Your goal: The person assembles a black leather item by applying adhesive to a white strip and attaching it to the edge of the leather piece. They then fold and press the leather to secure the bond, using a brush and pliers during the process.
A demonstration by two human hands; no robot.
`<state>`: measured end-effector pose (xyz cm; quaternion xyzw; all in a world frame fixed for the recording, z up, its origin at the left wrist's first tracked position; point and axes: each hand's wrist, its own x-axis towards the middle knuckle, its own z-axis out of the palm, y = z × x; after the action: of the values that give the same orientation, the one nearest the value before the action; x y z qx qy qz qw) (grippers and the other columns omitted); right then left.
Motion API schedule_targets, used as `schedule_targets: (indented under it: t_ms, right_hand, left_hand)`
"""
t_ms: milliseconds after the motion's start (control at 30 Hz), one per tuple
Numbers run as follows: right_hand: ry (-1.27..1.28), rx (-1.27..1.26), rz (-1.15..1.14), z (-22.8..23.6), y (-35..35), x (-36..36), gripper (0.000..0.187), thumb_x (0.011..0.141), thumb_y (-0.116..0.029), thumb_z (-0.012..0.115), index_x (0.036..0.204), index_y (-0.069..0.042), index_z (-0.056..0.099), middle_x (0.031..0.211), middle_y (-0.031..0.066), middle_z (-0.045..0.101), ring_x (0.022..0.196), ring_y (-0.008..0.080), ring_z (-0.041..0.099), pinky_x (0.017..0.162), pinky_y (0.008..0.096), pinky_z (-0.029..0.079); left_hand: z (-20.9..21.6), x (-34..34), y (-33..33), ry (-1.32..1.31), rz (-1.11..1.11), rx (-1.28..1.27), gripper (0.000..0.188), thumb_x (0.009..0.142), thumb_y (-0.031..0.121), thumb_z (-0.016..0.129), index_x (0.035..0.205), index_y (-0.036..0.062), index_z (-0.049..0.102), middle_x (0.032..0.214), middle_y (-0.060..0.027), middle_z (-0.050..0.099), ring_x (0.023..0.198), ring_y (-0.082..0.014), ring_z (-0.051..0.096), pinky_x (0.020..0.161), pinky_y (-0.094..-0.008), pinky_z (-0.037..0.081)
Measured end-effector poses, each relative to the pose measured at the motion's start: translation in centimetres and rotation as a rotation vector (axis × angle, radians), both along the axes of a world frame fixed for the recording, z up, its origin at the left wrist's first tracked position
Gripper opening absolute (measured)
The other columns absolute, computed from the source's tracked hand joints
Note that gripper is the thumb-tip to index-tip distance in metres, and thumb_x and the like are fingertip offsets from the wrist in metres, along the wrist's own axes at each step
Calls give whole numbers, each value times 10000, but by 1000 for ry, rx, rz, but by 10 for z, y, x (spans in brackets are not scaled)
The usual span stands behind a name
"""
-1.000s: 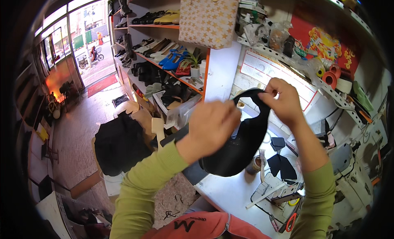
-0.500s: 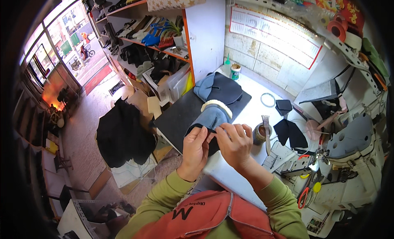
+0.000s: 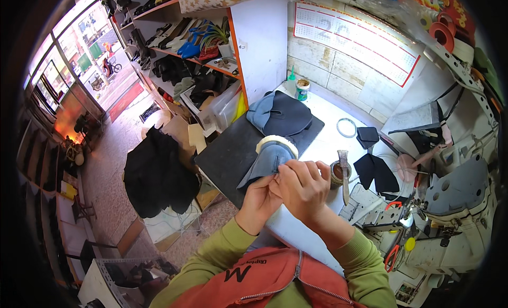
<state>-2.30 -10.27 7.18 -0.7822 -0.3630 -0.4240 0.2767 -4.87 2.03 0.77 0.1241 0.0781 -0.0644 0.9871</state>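
A blue-grey leather shoe upper (image 3: 269, 159) with a short dark slit is draped over a cream-coloured, thick-rimmed round piece (image 3: 280, 141) above a black mat (image 3: 218, 159). At the upper's near edge, my left hand (image 3: 259, 203) is closed with its fingertips pinching. Beside it, touching the edge near the slit, my right hand (image 3: 306, 187) is closed with fingers curled. Just what lies between the fingertips is partly hidden. A second upper (image 3: 286, 115), blue-grey on one side and dark on the other, rests on the mat's far part.
Right of my hands stands a pot (image 3: 337, 173) with a brush (image 3: 344, 175) across it. Black pieces (image 3: 375, 172) lie farther right, near a sewing machine (image 3: 457, 186) and red-handled scissors (image 3: 392, 257). A green can (image 3: 302, 90) stands at the back. Black material (image 3: 161, 173) lies left, below shoe shelves (image 3: 196, 59).
My left hand has moved right and turned inward, closer to my right hand. The upper's near left edge now shows more and spreads outward. My view has shifted slightly.
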Motion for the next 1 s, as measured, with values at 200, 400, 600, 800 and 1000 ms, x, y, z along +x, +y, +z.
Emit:
schedule_targets:
  t_ms: [200, 400, 600, 800, 1000]
  right_hand:
    - [9, -13, 84, -13, -2, -23, 167, 646, -48, 676, 810, -61, 645, 828, 16, 615, 683, 154, 550, 730, 334, 340]
    - [15, -97, 67, -23, -11, -30, 114, 660, -53, 670, 768, -56, 636, 808, 23, 605, 665, 154, 542, 726, 341, 345]
    - [12, -132, 291, -21, 8, -70, 54, 685, -65, 648, 732, -58, 621, 794, 30, 586, 639, 157, 520, 720, 333, 367]
    - [31, -202, 393, -11, 11, -69, 62, 712, -104, 604, 764, -70, 604, 771, 32, 536, 691, 170, 510, 718, 316, 393]
    - [654, 231, 355, 17, -17, -20, 113, 795, -120, 660, 813, -10, 642, 804, 64, 611, 712, 138, 567, 640, 290, 448]
  left_hand:
    - [-52, 43, -2, -186, 336, 167, 187, 919, 220, 526, 1045, 99, 593, 993, -55, 637, 887, -199, 611, 874, -323, 480]
    - [-23, 62, -15, -506, 718, 691, 256, 912, 243, 498, 1024, 14, 525, 1100, -153, 588, 915, -198, 581, 872, -324, 470]
    - [-7, 87, 22, -338, 666, 607, 31, 862, 60, 549, 872, 42, 572, 1234, -121, 558, 1002, -169, 547, 872, -290, 437]
    - [27, 73, 3, -413, 393, 346, 161, 874, 142, 566, 721, 125, 520, 1238, -113, 589, 1167, -222, 484, 1023, -372, 352]
    - [52, 44, 10, -426, 262, 264, 182, 914, 214, 498, 746, 147, 525, 1318, -126, 536, 1316, -264, 375, 1123, -385, 213]
